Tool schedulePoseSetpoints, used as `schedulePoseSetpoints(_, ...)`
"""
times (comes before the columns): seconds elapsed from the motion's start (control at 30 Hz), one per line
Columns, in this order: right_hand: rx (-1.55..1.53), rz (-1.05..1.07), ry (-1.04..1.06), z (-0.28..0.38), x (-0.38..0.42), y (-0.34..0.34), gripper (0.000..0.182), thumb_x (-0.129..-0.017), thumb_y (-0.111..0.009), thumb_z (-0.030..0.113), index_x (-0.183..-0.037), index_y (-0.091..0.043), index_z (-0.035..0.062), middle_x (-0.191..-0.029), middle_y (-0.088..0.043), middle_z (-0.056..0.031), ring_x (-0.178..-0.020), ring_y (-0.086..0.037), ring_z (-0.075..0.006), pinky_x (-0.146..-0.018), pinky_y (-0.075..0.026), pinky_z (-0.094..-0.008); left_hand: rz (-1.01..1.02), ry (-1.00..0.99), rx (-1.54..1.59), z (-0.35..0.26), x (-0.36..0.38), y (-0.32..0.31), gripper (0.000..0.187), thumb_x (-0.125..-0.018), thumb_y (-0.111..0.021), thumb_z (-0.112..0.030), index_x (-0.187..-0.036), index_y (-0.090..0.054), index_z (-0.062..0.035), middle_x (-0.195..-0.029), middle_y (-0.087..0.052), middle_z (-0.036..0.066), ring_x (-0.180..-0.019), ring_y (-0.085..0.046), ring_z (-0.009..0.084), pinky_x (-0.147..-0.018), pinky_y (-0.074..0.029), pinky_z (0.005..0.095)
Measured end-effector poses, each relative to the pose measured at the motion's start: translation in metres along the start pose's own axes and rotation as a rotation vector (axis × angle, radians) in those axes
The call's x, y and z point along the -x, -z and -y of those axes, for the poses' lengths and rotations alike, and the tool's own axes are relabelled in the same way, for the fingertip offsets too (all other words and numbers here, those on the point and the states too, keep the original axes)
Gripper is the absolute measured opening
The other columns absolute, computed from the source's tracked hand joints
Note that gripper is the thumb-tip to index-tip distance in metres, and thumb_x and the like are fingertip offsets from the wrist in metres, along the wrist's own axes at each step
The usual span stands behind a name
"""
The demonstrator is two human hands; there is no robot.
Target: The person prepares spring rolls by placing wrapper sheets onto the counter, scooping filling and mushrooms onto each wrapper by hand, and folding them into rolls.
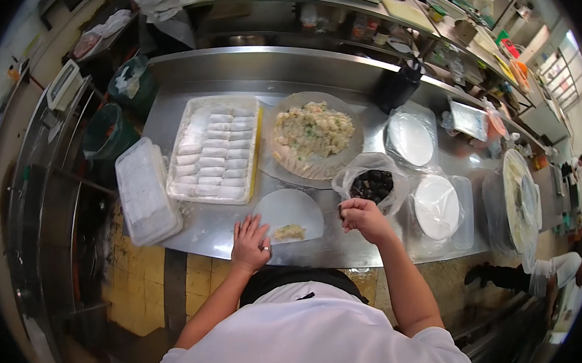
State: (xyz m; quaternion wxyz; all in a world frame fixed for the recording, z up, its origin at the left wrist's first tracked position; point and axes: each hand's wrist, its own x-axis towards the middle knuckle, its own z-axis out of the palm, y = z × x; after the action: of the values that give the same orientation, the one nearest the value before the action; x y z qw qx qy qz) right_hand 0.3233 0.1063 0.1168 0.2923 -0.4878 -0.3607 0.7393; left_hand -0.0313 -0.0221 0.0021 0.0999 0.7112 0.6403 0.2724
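You're mid-fill: left hand flat, pinning the wrapper; right hand grip pinched, perhaps on a dark piece. Next, place it on the filling.

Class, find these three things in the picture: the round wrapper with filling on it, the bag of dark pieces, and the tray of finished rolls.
round wrapper [296,209], head view, on its bare upper part.
bag of dark pieces [372,184], head view, on the dark contents.
tray of finished rolls [215,152], head view, on the middle rows of rolls.
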Motion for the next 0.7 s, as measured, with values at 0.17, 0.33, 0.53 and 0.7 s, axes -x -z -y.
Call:
schedulePoseSetpoints(0.17,0.796,0.128,0.220,-0.033,-0.024,-0.067,0.023,-0.096,-0.069,0.007,-0.114,-0.081,-0.0018,-0.100,-0.080,-0.0133,-0.088,-0.077,-0.0282,-0.083,-0.062,-0.0419,-0.022,-0.003,0.013,0.002,0.000,-0.004,0.043,-0.089,-0.072,-0.022,-0.130,-0.075,-0.0123,-0.159,-0.061,0.017,-0.152,-0.051,0.0408,-0.129,-0.030,0.0636)
schedulePoseSetpoints(0.33,1.215,0.228,0.434,-0.060,-0.053,-0.105,0.025,-0.089,-0.071,0.010,-0.109,-0.084,0.0043,-0.106,-0.078,-0.0193,-0.099,-0.075,-0.0416,-0.093,-0.060,-0.0480,-0.021,0.005,0.026,0.002,0.001,-0.003,0.044,-0.087,-0.073,-0.022,-0.131,-0.075,-0.0138,-0.160,-0.060,0.016,-0.152,-0.050,0.0406,-0.129,-0.030,0.0635)
schedulePoseSetpoints(0.53,1.266,0.101,0.496,-0.067,-0.059,-0.115,0.019,-0.090,-0.071,0.013,-0.101,-0.083,0.0038,-0.103,-0.075,-0.0183,-0.102,-0.073,-0.0387,-0.094,-0.059,-0.0485,-0.013,0.018,0.034,0.000,0.001,0.000,0.044,-0.088,-0.073,-0.022,-0.132,-0.075,-0.0147,-0.160,-0.059,0.016,-0.152,-0.050,0.0403,-0.130,-0.029,0.0630)
schedulePoseSetpoints(0.7,1.510,0.221,0.702,-0.083,-0.055,-0.108,0.017,-0.089,-0.071,0.014,-0.099,-0.081,0.0045,-0.102,-0.072,-0.0162,-0.106,-0.070,-0.0366,-0.094,-0.059,-0.0479,0.010,0.015,0.018,0.001,0.000,-0.001,0.044,-0.090,-0.071,-0.024,-0.133,-0.075,-0.0149,-0.161,-0.059,0.014,-0.153,-0.050,0.0387,-0.131,-0.029,0.0626)
